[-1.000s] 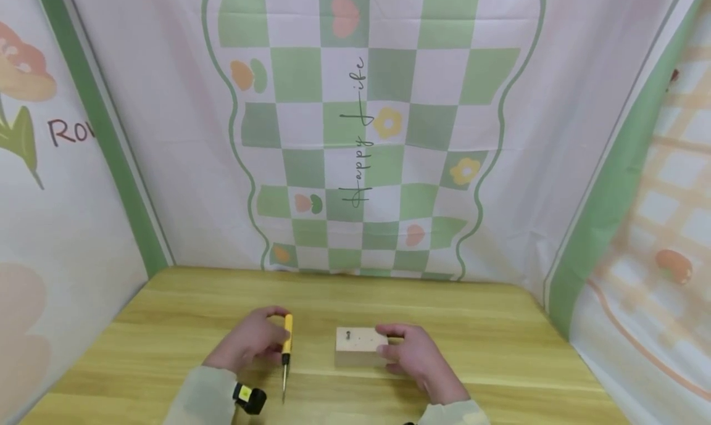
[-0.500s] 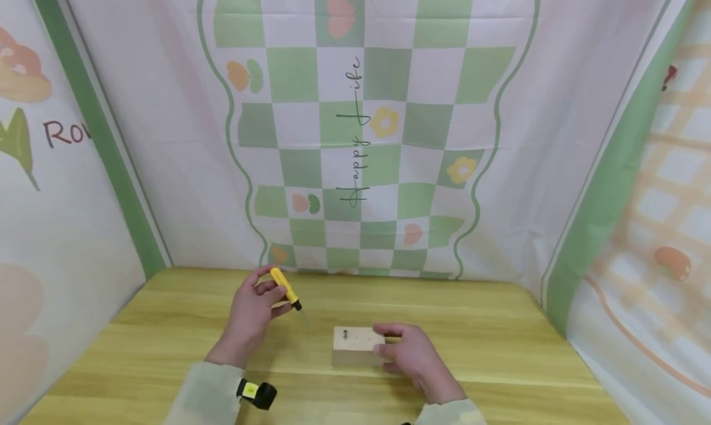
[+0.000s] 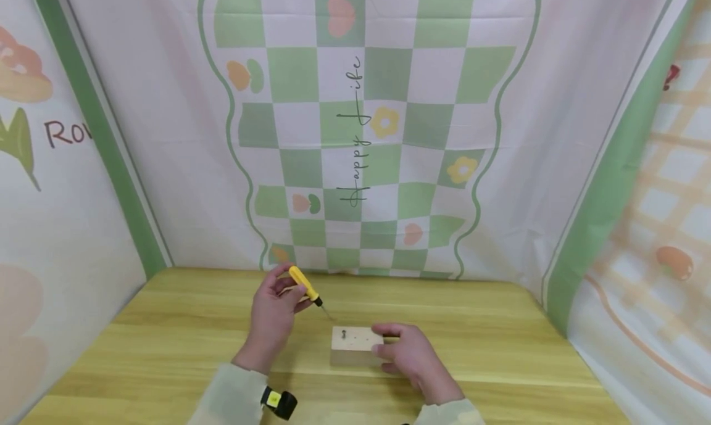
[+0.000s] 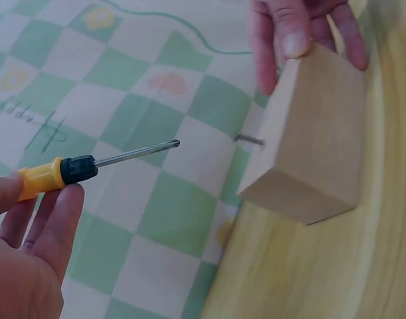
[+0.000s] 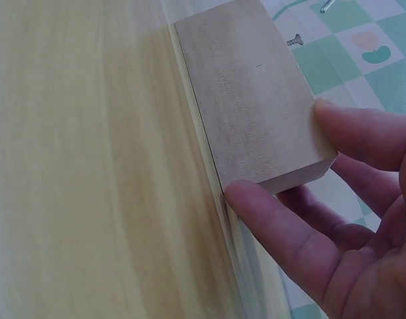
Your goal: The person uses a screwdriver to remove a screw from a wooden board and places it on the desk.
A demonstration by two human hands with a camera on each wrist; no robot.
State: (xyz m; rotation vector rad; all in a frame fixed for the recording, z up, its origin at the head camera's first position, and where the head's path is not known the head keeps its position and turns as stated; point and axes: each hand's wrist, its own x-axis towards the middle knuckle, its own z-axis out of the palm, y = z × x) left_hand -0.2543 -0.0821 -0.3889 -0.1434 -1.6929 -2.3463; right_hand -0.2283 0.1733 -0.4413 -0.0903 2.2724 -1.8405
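Observation:
My left hand (image 3: 272, 314) pinches the yellow handle of a screwdriver (image 3: 304, 284), held above the table and tilted down to the right. In the left wrist view the screwdriver's tip (image 4: 175, 143) is a short gap away from a screw (image 4: 249, 139). That screw stands partly sunk in the top of a pale wooden block (image 3: 355, 357), near its left end. Small dark holes dot the rest of the top. My right hand (image 3: 416, 360) grips the block's right end; the right wrist view shows the thumb and fingers (image 5: 282, 239) around that end.
The block stands on a wood-grain table (image 3: 194, 326). A green-and-white checked curtain (image 3: 389, 166) hangs behind the table's far edge, with printed cloth on both sides. A black strap device (image 3: 279, 402) sits on my left wrist.
My left hand has lifted the screwdriver and moved it away from me and right, swinging its tip toward the block. My right hand and the block have stayed nearly still.

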